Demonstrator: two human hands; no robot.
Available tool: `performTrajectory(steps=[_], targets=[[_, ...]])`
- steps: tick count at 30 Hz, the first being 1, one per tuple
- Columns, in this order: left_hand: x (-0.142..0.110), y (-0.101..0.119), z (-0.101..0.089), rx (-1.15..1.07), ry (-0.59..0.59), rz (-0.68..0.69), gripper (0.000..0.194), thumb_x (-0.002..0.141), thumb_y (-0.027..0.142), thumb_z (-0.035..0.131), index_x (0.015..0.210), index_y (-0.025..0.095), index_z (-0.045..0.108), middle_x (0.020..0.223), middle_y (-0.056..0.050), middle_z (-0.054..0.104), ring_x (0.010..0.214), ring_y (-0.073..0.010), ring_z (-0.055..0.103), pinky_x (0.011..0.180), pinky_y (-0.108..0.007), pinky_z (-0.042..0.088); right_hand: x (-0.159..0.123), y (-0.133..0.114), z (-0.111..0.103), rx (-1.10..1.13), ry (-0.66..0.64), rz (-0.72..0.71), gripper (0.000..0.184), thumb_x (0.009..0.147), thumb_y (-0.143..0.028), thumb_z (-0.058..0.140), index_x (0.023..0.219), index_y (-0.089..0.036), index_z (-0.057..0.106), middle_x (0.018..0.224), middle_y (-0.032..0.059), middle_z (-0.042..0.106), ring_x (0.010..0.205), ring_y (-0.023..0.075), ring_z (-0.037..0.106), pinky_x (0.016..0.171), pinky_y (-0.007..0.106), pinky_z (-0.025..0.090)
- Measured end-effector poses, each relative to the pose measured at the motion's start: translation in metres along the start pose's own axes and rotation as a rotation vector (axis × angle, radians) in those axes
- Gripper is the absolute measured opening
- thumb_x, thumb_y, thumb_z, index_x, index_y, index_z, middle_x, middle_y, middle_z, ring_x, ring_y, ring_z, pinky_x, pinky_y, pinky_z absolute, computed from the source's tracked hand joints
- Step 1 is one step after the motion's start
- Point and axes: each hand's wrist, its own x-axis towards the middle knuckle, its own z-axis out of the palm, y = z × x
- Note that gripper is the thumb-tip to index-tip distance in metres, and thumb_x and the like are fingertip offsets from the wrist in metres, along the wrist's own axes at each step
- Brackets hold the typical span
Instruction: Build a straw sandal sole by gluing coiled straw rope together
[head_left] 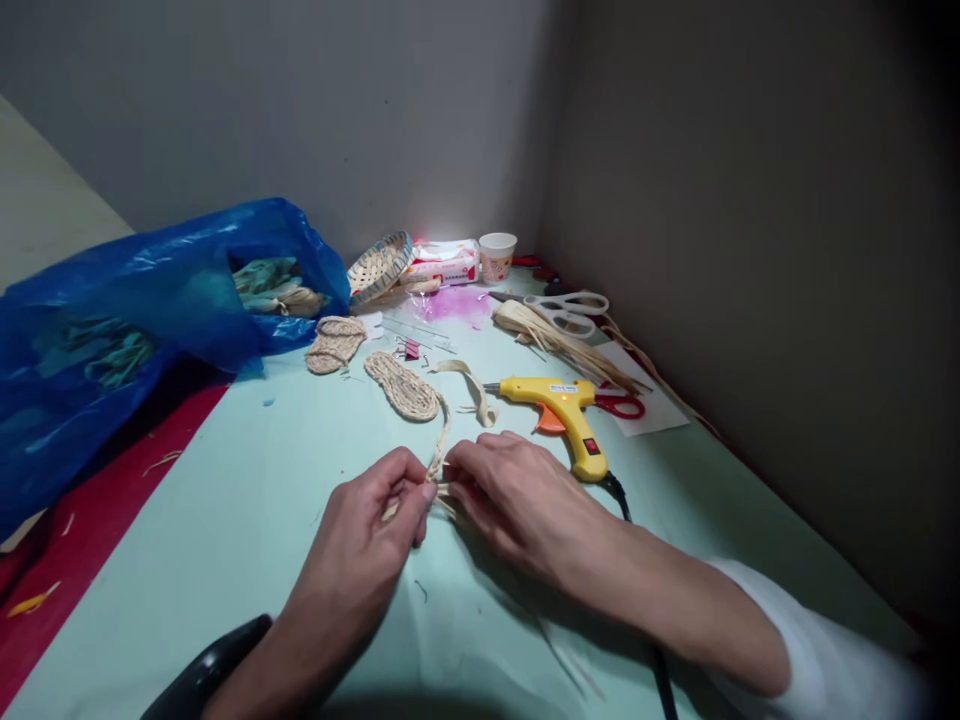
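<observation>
A thin braid (442, 440) of pale straw runs down from a coiled, sole-shaped straw piece (403, 386) lying mid-table. My left hand (382, 505) pinches the braid's lower end between thumb and forefinger. Close on the right, my right hand (510, 490) has its fingers closed on loose straw strands (442, 490) that come out of the braid. Part of the strands is hidden behind the fingers. Beyond my right hand lies a yellow glue gun (559, 400) with an orange trigger. A curved straw strip (472, 385) rests by its nozzle.
A second woven sole-shaped piece (335, 344) lies beside a blue plastic bag (172, 270). Farther back are a woven basket (380, 267), a paper cup (496, 257) and white-handled scissors (574, 307). A straw bundle (562, 345) and red-handled scissors (621, 404) lie right. A black cord (618, 494) trails from the glue gun.
</observation>
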Motion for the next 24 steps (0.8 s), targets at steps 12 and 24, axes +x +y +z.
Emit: performTrajectory(steps=[12, 24], targets=[[0.007, 0.001, 0.007, -0.229, 0.140, -0.085, 0.021, 0.075, 0.036, 0.068, 0.071, 0.019, 0.058, 0.057, 0.005, 0.057, 0.057, -0.0124, 0.050, 0.056, -0.025, 0.036, -0.009, -0.005, 0.035, -0.307, 0.390, -0.299, 0.020, 0.093, -0.013, 0.047, 0.079, -0.016, 0.061, 0.069, 0.0050, 0.059, 0.066, 0.0209, 0.043, 0.064, 0.038, 0.030], [0.007, -0.002, 0.008, -0.532, 0.095, -0.245, 0.031, 0.064, 0.039, 0.080, 0.073, 0.017, 0.060, 0.059, 0.004, 0.059, 0.056, -0.0103, 0.048, 0.055, -0.022, 0.034, -0.006, -0.016, 0.039, -0.267, 0.428, -0.561, 0.030, 0.093, -0.012, 0.045, 0.075, -0.011, 0.068, 0.066, 0.0096, 0.065, 0.062, 0.0208, 0.050, 0.059, 0.037, 0.035]])
